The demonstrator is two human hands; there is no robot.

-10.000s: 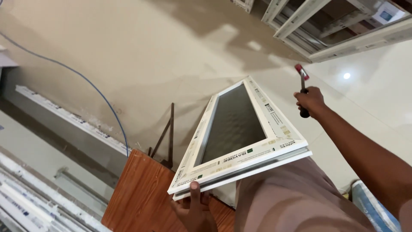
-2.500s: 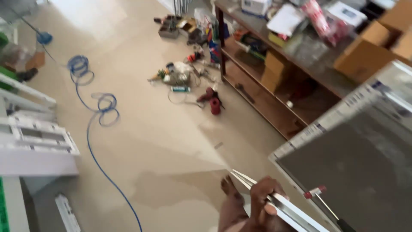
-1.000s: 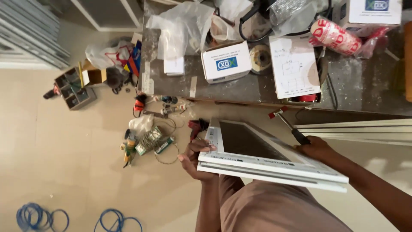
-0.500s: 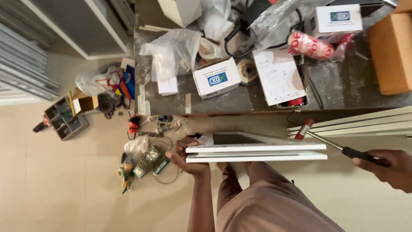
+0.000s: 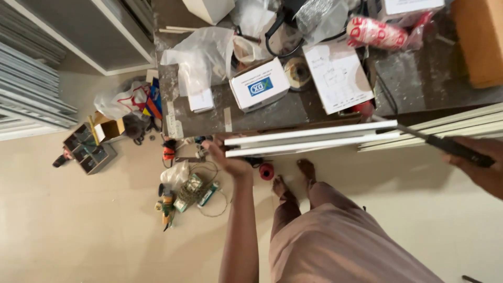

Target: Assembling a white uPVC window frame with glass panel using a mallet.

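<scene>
My left hand (image 5: pixel 229 159) grips the left end of a white window frame (image 5: pixel 314 138), which I see edge-on as it stretches to the right in front of the workbench (image 5: pixel 293 102). At the right edge my right hand (image 5: pixel 479 165) is closed on the black handle of a hammer (image 5: pixel 445 147); the hammer's head is hidden behind the frame. My bare feet (image 5: pixel 293 178) stand on the floor just below the frame.
The workbench holds a white box (image 5: pixel 259 85), a plastic bag (image 5: pixel 201 52), a paper sheet (image 5: pixel 338 76) and a red-printed roll (image 5: pixel 372 32). Tools and a red spool (image 5: pixel 267 171) lie on the floor at left, near a compartment box (image 5: pixel 86 149). White profiles (image 5: pixel 31 99) are stacked at far left.
The frame has tipped from a slanted view to fully edge-on and moved up toward the bench. My right hand with the hammer has risen and come closer to the frame.
</scene>
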